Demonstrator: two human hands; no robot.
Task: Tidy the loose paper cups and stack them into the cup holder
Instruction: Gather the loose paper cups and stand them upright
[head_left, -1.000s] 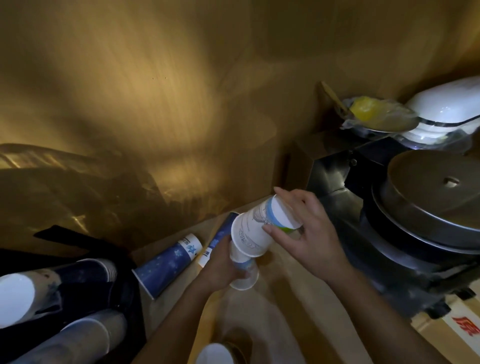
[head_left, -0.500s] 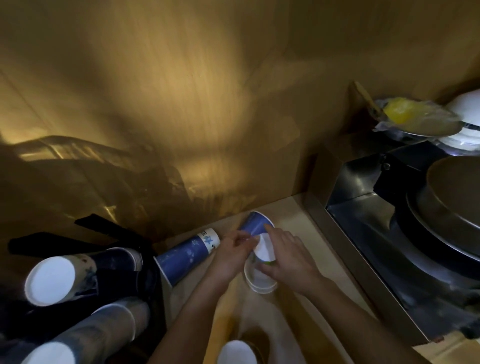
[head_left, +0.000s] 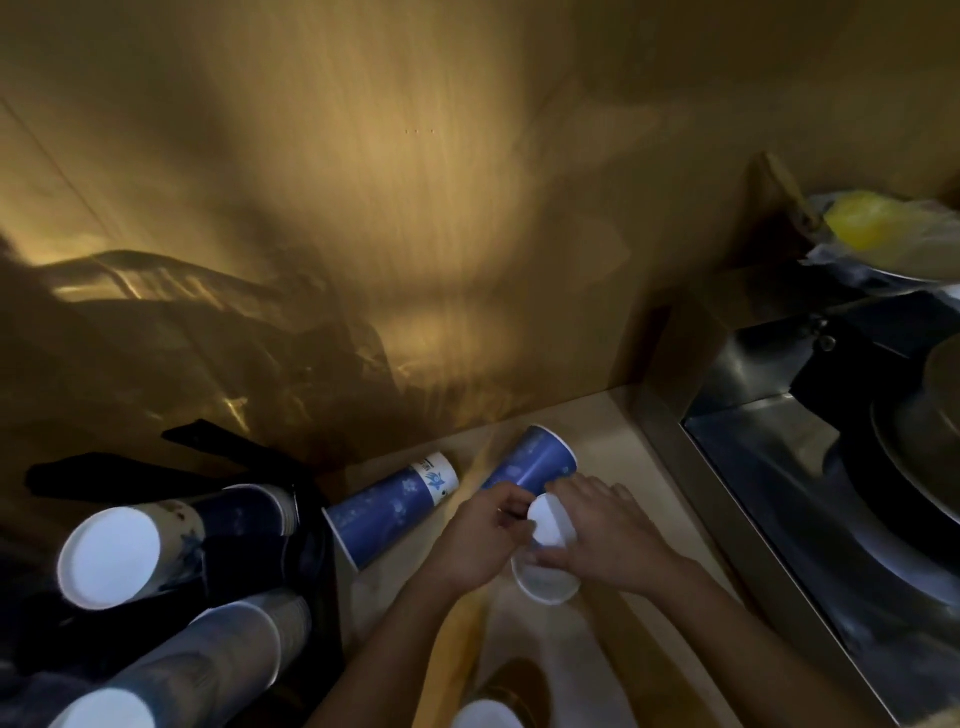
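While both hands meet over the pale counter, the left hand curls its fingers against the left side of a white paper cup, and the right hand closes over its upturned base from the right, thumb low near the rim. The cup points mouth-down toward the camera, and it may be two cups nested, though the dim light leaves that unclear. Just behind the hands a blue cup lies on its side, and a second blue cup with a white band lies to its left. Farther left, the black cup holder carries stacks of cups. A steel appliance stands at right.
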